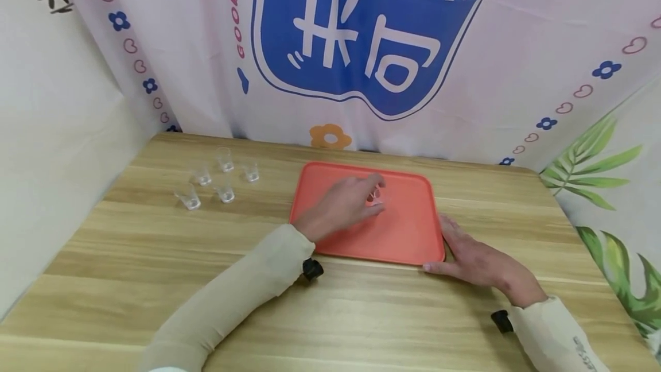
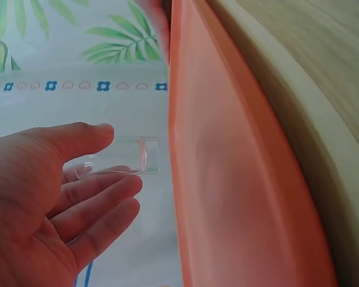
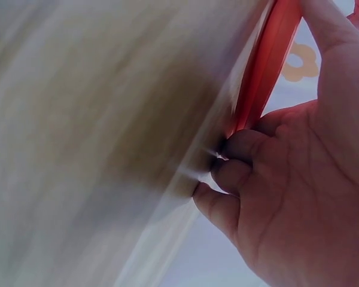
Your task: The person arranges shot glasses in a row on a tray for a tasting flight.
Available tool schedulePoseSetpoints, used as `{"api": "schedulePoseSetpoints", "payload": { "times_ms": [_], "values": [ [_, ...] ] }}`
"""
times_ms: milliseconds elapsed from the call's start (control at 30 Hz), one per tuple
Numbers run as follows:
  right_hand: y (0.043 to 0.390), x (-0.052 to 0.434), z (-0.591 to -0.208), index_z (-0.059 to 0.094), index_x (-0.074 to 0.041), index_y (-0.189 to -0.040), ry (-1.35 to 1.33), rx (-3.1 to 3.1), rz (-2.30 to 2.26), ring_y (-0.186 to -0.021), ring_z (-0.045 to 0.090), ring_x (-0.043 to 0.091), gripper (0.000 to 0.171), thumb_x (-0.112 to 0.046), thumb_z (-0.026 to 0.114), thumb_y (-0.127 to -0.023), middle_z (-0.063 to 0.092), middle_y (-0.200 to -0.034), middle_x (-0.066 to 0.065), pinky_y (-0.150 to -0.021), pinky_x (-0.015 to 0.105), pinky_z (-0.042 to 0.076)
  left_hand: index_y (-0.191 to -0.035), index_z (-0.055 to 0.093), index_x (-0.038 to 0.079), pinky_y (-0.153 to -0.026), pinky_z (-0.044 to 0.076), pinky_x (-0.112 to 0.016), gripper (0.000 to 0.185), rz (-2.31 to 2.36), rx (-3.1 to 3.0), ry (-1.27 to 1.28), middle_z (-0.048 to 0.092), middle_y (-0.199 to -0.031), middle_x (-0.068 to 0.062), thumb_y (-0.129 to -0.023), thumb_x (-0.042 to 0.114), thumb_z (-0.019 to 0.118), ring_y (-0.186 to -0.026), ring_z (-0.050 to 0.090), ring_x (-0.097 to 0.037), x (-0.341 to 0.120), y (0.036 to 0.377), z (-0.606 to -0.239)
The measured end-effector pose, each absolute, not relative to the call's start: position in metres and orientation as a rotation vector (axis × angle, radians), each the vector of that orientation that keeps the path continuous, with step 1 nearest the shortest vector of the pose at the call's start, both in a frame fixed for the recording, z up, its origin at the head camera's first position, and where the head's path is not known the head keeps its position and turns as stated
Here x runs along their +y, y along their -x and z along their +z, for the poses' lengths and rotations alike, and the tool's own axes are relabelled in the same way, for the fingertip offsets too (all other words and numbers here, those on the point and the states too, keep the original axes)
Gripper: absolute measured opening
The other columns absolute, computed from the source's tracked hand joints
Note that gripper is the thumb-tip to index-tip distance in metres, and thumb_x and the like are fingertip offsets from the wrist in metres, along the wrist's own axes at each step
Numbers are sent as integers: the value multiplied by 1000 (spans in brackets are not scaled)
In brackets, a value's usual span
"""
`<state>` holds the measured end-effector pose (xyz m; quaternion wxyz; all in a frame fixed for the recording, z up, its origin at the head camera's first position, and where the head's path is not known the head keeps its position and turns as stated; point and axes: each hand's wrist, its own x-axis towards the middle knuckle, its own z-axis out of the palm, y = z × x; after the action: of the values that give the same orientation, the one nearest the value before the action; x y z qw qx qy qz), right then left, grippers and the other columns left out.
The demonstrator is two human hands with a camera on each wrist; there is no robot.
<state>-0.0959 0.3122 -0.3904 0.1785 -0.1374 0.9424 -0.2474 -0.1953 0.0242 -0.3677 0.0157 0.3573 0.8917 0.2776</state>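
A small clear shot glass (image 2: 148,155) is between the thumb and fingers of my left hand (image 1: 345,202), which pinches it loosely over the red tray (image 1: 403,240). In the left wrist view the glass's thick base points at the tray; whether base and tray touch is hard to tell. My right hand (image 1: 475,258) rests against the tray's near right corner, its thumb at the front edge and its fingers along the right side. The right wrist view shows those fingertips (image 3: 206,200) down at the tabletop beside the tray's rim (image 3: 266,66).
Several more clear shot glasses (image 1: 225,193) stand upright at the back left of the wooden table (image 1: 170,268). A printed curtain (image 1: 465,125) hangs behind the table's back edge, and pale walls rise at both sides.
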Motion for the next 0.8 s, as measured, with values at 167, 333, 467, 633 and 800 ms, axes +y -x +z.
{"api": "schedulePoseSetpoints", "payload": {
  "times_ms": [167, 333, 467, 633, 800],
  "values": [
    [98, 313, -390, -2, -17, -166, 378, 2662, -709, -153, 7, 45, 115, -64, 70, -90, 5, -170, 18, -114, 70, 21, -129, 64, 7, -77, 54, -22, 42, 928, 2760, -1069, 71, -105, 2, -96, 28, 77, -91, 66, -8, 43, 198, -368],
    [99, 313, -390, -2, -17, -166, 375, 2654, -713, -153, 7, 47, 114, -63, 70, -90, 5, -170, 19, -114, 71, 21, -127, 65, 6, -74, 52, -20, 41, 964, 2752, -1063, 71, -102, 3, -95, 28, 78, -88, 65, -6, 60, 201, -370],
    [98, 314, -390, -2, -17, -166, 376, 2661, -709, -153, 8, 47, 114, -64, 69, -90, 6, -170, 19, -113, 71, 22, -126, 66, 6, -72, 51, -19, 41, 988, 2767, -1084, 71, -99, 3, -95, 29, 78, -84, 64, -4, 73, 204, -374],
    [98, 315, -392, 0, -17, -166, 406, 2664, -737, -153, 12, 45, 114, -63, 71, -90, 9, -170, 17, -113, 70, 26, -125, 67, 8, -71, 51, -16, 40, 1005, 2745, -1098, 72, -99, 5, -94, 29, 79, -83, 64, -2, 88, 205, -380],
    [98, 315, -392, -1, -18, -167, 385, 2654, -728, -153, 11, 45, 116, -65, 70, -89, 9, -170, 17, -112, 70, 26, -127, 66, 10, -71, 50, -16, 40, 1007, 2725, -1093, 71, -103, 5, -95, 30, 78, -85, 63, -2, 99, 204, -385]
  ]
}}
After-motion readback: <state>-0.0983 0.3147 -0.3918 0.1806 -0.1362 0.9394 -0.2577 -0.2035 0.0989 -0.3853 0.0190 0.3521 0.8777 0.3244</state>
